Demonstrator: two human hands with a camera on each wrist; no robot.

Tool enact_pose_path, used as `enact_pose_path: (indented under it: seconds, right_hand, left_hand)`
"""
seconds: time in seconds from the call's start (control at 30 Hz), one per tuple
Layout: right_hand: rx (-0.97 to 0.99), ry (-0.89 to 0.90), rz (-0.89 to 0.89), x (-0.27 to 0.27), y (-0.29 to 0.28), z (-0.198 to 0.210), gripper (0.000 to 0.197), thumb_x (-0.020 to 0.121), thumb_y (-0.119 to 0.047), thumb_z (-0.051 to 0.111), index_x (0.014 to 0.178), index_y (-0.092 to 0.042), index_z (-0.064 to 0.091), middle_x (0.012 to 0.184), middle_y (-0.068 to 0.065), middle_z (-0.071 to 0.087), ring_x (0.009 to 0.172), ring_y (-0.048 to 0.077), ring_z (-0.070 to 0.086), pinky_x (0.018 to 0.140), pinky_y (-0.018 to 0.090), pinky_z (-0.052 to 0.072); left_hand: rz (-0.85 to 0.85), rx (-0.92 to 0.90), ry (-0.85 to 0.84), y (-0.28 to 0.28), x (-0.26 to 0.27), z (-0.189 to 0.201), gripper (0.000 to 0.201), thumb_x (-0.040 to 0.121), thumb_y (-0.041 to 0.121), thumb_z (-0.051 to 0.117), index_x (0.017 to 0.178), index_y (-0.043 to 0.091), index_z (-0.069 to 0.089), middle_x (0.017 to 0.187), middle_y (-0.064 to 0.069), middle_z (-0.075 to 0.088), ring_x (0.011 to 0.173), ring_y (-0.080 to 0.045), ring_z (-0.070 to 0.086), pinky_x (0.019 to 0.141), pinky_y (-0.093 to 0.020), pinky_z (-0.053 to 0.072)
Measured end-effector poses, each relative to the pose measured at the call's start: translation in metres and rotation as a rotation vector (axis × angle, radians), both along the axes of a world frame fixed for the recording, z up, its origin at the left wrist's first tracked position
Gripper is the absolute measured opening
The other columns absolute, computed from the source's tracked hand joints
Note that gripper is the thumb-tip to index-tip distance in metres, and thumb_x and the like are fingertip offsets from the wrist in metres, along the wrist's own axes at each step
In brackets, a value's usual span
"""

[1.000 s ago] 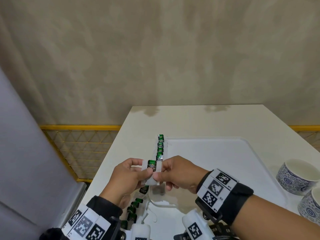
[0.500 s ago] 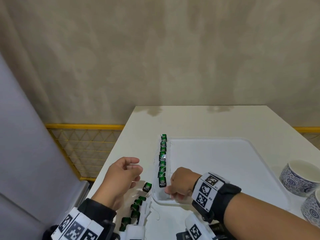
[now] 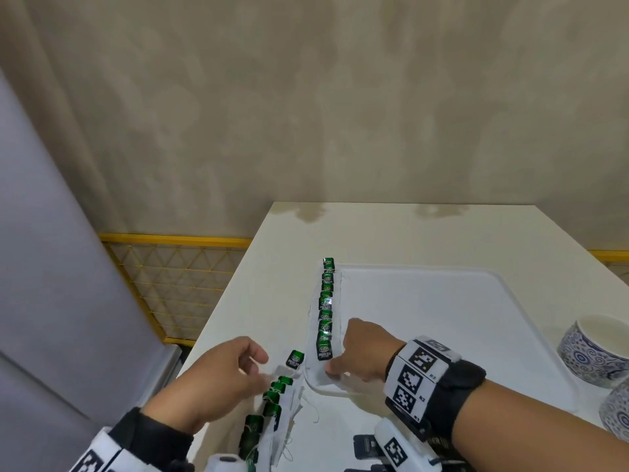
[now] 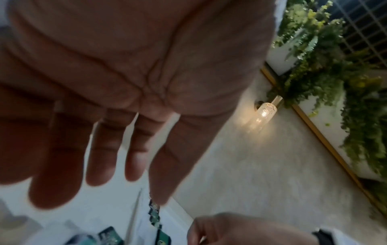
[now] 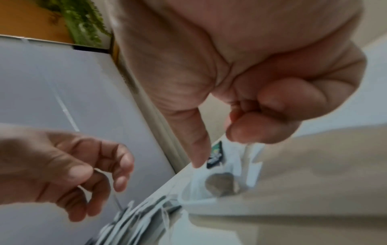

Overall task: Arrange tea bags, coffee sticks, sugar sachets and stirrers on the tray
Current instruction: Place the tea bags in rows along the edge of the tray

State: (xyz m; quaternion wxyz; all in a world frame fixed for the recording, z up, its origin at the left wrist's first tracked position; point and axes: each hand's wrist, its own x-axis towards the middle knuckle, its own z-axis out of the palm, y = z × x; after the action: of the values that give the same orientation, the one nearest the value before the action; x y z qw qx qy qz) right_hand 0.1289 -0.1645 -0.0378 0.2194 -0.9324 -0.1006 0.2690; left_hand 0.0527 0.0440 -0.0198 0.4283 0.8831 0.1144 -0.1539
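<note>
Now the right hand [image 3: 362, 350] presses its fingers on the nearest green-tagged white tea bag [image 3: 324, 349] at the flat white plastic tray's [image 3: 442, 321] seven o'clock corner, while the left hand [image 3: 221, 373] hangs loose and empty.

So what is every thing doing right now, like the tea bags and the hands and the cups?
Row of tea bags: lined up along the tray's left edge.
Nearest tea bag in the row: lying flat, right hand's fingers beside it.
Loose tea bags: piled on the table, off the tray.
Tray: mostly bare.
Left hand: empty, fingers loosely curled, over the pile.
Right hand: at the tray's near corner; holding anything, unclear.
Cups: upright, right of the tray.
</note>
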Motion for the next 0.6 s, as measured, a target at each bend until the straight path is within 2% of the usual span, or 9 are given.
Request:
enact_pose_path:
  seconds: [0.07,0.13,0.17,0.23,0.3,0.37,0.43,0.5,0.6]
  right_hand:
    - [0.038,-0.061,0.109,-0.007,0.003,0.008,0.037,0.081,-0.034,0.069,0.100,-0.010,0.049,0.086,0.000,0.054,0.073,0.016,0.050,0.058,0.024,0.037]
    - [0.083,-0.093,0.279,-0.016,0.013,0.015,0.038,0.083,-0.042,0.068,0.104,-0.014,0.053,0.092,-0.003,0.054,0.084,0.016,0.049,0.066,0.026,0.038]
    - [0.084,-0.101,0.354,-0.020,0.020,0.017,0.046,0.083,-0.048,0.068,0.112,-0.015,0.054,0.100,-0.003,0.055,0.092,0.016,0.050,0.073,0.027,0.040]
    - [0.030,-0.133,0.462,-0.027,0.037,0.017,0.071,0.079,-0.057,0.068,0.132,-0.014,0.047,0.123,0.002,0.054,0.109,0.020,0.051,0.088,0.032,0.044]
    - [-0.055,-0.157,0.503,-0.033,0.052,0.016,0.086,0.074,-0.064,0.068,0.137,-0.012,0.042,0.131,0.005,0.052,0.117,0.024,0.053,0.095,0.038,0.047]
    - [-0.133,-0.190,0.509,-0.037,0.063,0.014,0.083,0.068,-0.068,0.070,0.122,-0.008,0.051,0.116,0.007,0.061,0.103,0.024,0.060,0.083,0.036,0.052]
    - [-0.203,-0.219,0.511,-0.039,0.071,0.013,0.077,0.063,-0.073,0.071,0.101,-0.008,0.055,0.095,0.004,0.064,0.087,0.021,0.064,0.065,0.030,0.048]
    - [-0.245,-0.229,0.519,-0.041,0.075,0.011,0.073,0.060,-0.074,0.072,0.092,-0.010,0.057,0.084,0.004,0.063,0.082,0.020,0.065,0.060,0.028,0.045]
    - [-0.240,-0.213,0.529,-0.044,0.078,0.008,0.061,0.063,-0.064,0.077,0.088,-0.011,0.059,0.077,0.003,0.061,0.075,0.020,0.063,0.057,0.027,0.045]
  left_hand:
    - [-0.140,0.202,0.089,0.003,-0.011,0.007,0.034,0.076,0.031,0.075,0.103,0.031,0.055,0.102,0.006,0.058,0.071,-0.007,0.054,0.063,-0.018,0.044]
    - [-0.237,0.335,0.184,0.003,-0.018,0.013,0.051,0.069,0.038,0.079,0.110,0.036,0.049,0.108,0.012,0.053,0.081,-0.005,0.055,0.067,-0.015,0.045]
    - [-0.267,0.370,0.231,0.002,-0.021,0.014,0.060,0.065,0.040,0.082,0.114,0.036,0.046,0.109,0.013,0.052,0.085,-0.005,0.055,0.069,-0.016,0.046]
    - [-0.311,0.440,0.313,-0.001,-0.027,0.013,0.073,0.061,0.041,0.085,0.119,0.034,0.041,0.111,0.012,0.051,0.090,-0.007,0.055,0.075,-0.021,0.052]
    - [-0.342,0.520,0.367,-0.004,-0.033,0.009,0.074,0.063,0.040,0.084,0.120,0.030,0.037,0.108,0.009,0.053,0.088,-0.009,0.054,0.079,-0.027,0.054]
    - [-0.363,0.594,0.374,-0.007,-0.040,0.002,0.068,0.067,0.038,0.080,0.116,0.025,0.035,0.101,0.006,0.055,0.085,-0.009,0.052,0.070,-0.024,0.048]
    - [-0.351,0.643,0.358,-0.010,-0.047,-0.005,0.059,0.070,0.037,0.075,0.109,0.022,0.033,0.090,0.006,0.052,0.079,-0.008,0.049,0.060,-0.021,0.039]
    - [-0.322,0.702,0.329,-0.014,-0.053,-0.013,0.053,0.072,0.037,0.071,0.104,0.023,0.031,0.084,0.007,0.047,0.077,-0.007,0.048,0.059,-0.022,0.035]
    - [-0.265,0.716,0.279,-0.017,-0.060,-0.021,0.055,0.070,0.037,0.072,0.105,0.025,0.032,0.084,0.008,0.047,0.077,-0.003,0.048,0.058,-0.019,0.035]
